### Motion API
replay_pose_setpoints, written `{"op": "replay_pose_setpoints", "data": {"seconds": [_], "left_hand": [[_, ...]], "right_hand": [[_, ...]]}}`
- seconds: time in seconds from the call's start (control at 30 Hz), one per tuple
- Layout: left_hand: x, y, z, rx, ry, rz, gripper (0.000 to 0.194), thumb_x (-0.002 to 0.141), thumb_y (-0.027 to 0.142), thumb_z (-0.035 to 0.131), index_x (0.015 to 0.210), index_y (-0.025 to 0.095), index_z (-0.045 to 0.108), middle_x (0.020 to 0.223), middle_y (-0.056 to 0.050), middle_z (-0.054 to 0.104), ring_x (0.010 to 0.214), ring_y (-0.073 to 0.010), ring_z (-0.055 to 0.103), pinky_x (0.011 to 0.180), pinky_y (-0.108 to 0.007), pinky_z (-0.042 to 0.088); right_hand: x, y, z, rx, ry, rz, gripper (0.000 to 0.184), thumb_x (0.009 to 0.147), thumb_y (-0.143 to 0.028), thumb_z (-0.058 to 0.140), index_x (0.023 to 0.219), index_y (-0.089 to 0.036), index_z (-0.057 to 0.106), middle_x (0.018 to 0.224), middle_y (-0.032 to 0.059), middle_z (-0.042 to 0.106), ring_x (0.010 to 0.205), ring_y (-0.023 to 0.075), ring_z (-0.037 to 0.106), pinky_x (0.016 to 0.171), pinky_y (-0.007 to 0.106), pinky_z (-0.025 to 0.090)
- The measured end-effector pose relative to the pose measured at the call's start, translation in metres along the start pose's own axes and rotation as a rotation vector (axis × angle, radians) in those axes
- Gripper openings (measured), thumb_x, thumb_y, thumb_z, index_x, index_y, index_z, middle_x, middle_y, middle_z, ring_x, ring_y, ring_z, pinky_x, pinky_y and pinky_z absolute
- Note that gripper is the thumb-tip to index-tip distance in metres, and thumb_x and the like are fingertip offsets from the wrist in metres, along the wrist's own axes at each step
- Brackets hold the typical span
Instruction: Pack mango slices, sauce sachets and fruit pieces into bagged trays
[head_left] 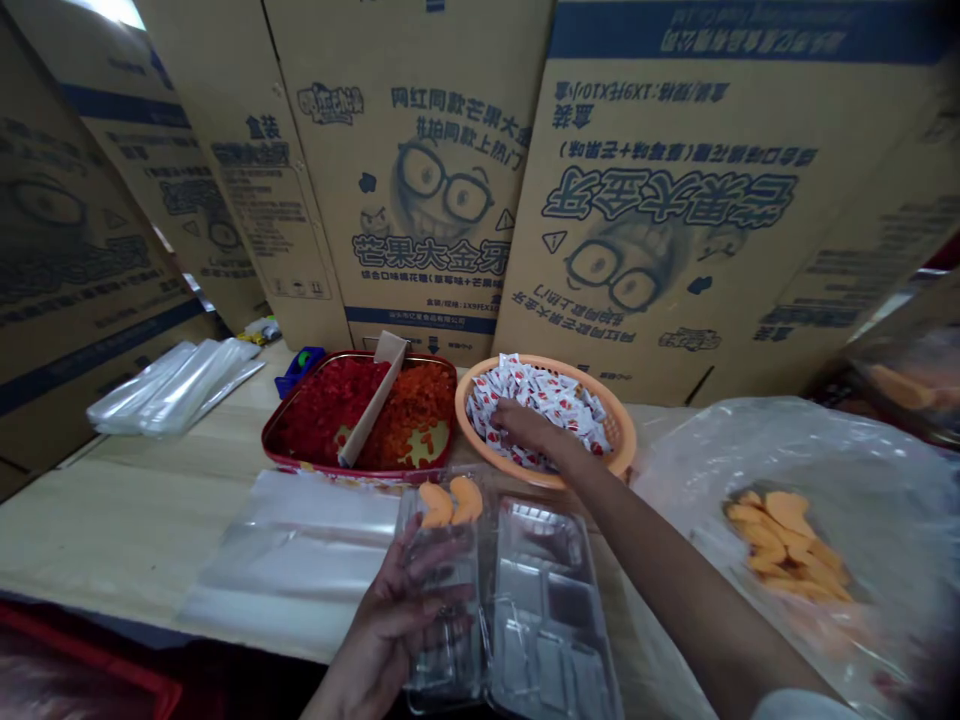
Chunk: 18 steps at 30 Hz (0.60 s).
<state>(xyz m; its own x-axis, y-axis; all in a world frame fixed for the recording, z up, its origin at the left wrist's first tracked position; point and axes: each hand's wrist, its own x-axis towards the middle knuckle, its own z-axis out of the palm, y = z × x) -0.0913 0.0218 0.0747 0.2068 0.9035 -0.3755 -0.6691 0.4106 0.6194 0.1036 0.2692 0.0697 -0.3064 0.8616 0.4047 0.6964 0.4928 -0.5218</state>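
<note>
Cartons (420,180) walled a wooden workbench (112,525) as a right hand (529,427) sank among white sachets (544,395) in an orange basket (628,440), its grip hidden; a left hand (397,625), fingers spread, held a clear plastic tray (454,670) of mango slices (448,503), which a tilt could spill.

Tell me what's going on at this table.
A person's right hand is down among small white sachets in an orange plastic basket. Their left hand holds a clear plastic tray with two orange fruit pieces in it, beside a second clear tray. A red tray holds chopped red and orange pieces, and a plastic bag to the right holds more orange pieces.
</note>
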Motion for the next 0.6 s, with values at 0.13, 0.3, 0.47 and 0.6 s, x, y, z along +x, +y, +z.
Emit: {"op": "replay_pose_setpoints", "data": {"seconds": [0.13, 0.3, 0.47, 0.6], "left_hand": [[0.003, 0.002, -0.007, 0.026, 0.003, -0.010, 0.089, 0.065, 0.006, 0.063, 0.136, 0.036, 0.019, 0.137, -0.012, 0.040, 0.095, -0.0281, 0.061, 0.083, -0.047, 0.045], [0.007, 0.003, -0.015, 0.034, -0.049, 0.018, 0.082, 0.067, 0.006, 0.063, 0.134, 0.035, 0.024, 0.137, -0.012, 0.039, 0.099, -0.0284, 0.060, 0.084, -0.047, 0.045], [0.006, 0.007, -0.021, 0.039, -0.108, 0.032, 0.085, 0.065, 0.002, 0.062, 0.134, 0.036, 0.025, 0.137, -0.011, 0.039, 0.099, -0.0281, 0.060, 0.084, -0.047, 0.045], [0.006, 0.011, -0.023, 0.028, -0.172, 0.037, 0.091, 0.062, -0.001, 0.063, 0.134, 0.037, 0.023, 0.133, -0.010, 0.044, 0.103, -0.0304, 0.058, 0.084, -0.046, 0.045]], "right_hand": [[0.001, 0.005, -0.005, -0.002, -0.247, -0.023, 0.016, 0.067, -0.023, 0.056, 0.053, -0.022, 0.050, 0.053, -0.0012, 0.053, 0.054, 0.0139, 0.043, 0.055, 0.027, 0.036], [0.005, -0.004, -0.027, 0.005, -0.301, -0.007, 0.018, 0.067, -0.026, 0.054, 0.055, -0.020, 0.042, 0.056, -0.0031, 0.047, 0.055, 0.0113, 0.040, 0.054, 0.025, 0.032], [-0.003, -0.062, -0.059, 0.091, -0.448, -0.026, 0.017, 0.072, -0.030, 0.051, 0.061, -0.018, 0.046, 0.059, -0.0032, 0.047, 0.057, 0.0107, 0.040, 0.054, 0.023, 0.031], [-0.022, -0.125, -0.057, 0.149, -0.888, -0.162, 0.003, 0.070, -0.018, 0.054, 0.070, -0.018, 0.056, 0.066, -0.0025, 0.053, 0.061, 0.0103, 0.045, 0.055, 0.021, 0.032]]}}
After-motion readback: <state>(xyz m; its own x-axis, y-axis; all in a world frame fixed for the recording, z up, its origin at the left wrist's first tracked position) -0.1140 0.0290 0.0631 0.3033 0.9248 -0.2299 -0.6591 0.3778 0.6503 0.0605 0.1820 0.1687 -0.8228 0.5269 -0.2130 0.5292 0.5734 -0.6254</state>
